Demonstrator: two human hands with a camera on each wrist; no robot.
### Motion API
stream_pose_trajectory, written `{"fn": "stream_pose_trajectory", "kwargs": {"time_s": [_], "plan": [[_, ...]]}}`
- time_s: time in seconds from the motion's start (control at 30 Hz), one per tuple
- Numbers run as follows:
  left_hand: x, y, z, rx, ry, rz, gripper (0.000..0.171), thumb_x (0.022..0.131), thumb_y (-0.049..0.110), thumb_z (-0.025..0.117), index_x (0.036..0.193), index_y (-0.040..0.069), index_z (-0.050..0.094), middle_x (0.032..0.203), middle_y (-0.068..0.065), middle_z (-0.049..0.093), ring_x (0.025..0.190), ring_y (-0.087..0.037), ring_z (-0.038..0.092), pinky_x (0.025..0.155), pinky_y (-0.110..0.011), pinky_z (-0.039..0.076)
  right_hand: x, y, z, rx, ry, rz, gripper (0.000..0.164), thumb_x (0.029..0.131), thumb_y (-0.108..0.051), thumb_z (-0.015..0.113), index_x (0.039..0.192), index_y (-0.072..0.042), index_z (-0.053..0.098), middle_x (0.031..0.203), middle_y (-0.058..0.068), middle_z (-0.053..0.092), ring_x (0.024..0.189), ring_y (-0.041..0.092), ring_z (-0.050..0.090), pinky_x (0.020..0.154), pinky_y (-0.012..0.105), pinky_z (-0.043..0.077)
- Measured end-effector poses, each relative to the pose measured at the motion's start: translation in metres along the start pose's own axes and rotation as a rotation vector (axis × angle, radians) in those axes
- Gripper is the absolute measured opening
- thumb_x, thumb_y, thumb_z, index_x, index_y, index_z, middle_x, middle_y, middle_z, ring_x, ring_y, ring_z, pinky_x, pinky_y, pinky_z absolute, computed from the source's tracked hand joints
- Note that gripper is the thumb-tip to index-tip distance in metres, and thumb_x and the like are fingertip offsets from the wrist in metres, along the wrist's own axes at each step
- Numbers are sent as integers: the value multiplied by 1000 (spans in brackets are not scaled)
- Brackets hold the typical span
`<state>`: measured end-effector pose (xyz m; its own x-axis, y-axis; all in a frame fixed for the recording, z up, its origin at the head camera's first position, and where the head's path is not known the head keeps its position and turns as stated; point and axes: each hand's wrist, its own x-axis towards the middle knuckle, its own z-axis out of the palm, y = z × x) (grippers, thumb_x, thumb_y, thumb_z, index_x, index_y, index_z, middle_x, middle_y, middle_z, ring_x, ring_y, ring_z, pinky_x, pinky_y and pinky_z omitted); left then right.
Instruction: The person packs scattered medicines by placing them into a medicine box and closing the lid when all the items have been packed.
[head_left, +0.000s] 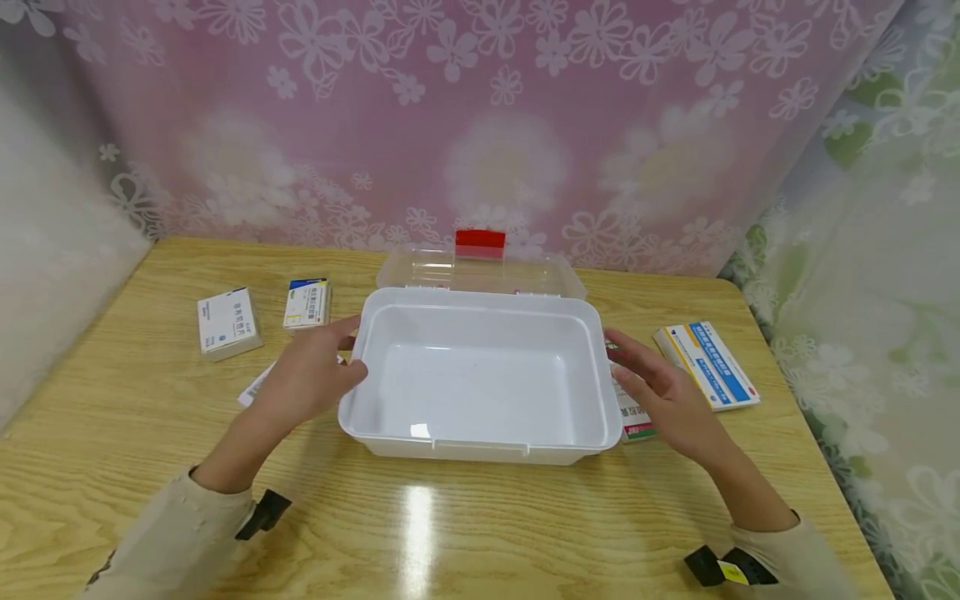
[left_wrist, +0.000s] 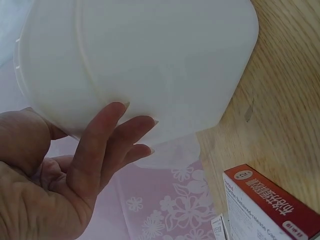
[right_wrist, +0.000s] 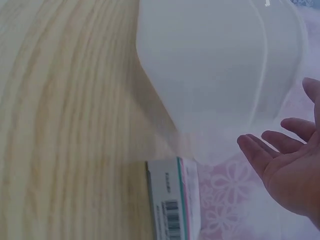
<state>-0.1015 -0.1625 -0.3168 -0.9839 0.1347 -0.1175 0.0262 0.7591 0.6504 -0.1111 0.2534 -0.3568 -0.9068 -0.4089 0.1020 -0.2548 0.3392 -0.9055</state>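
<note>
— The box (head_left: 476, 387)?
— White, round-cornered, midway across the wooden table (head_left: 337, 517); clear lid (head_left: 536, 273) (red latch (head_left: 480, 240)) was open at the far side.
— Hands?
— Left hand (head_left: 311, 371) gripped its left rim; right hand (head_left: 667, 402), fingers loosely extended, was beside its right end.

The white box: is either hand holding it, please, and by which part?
The left hand holds the white box by its left end, near the rim; the right hand holds nothing.
</note>
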Motion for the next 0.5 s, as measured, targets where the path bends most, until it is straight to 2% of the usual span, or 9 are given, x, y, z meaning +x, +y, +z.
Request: {"fn": "stream_pose_trajectory", "kwargs": {"time_s": [0.17,0.37,0.5], "plan": [[0,-1,1,1,17,0,57,86,5,57,141,1,44,120,-23,61,93,-34,65,66,-35,55,-2,-1,-20,-172,86,-23,50,101,-10,48,149,-13,34,146,13,40,129,15,45,88,15,44],[0,-1,2,-7,29,9,57,86,5,57,141,-1,44,119,-23,62,94,-34,64,66,-34,55,-5,8,-51,-283,236,-37,48,98,-9,53,145,-9,41,143,4,44,124,1,44,88,9,40],[-1,-1,3,-17,36,17,57,86,4,56,141,-1,43,117,-23,63,93,-33,64,64,-32,53,-8,18,-69,-336,264,-22,50,98,-11,54,146,-11,40,146,1,41,121,-4,43,87,6,38]]}}
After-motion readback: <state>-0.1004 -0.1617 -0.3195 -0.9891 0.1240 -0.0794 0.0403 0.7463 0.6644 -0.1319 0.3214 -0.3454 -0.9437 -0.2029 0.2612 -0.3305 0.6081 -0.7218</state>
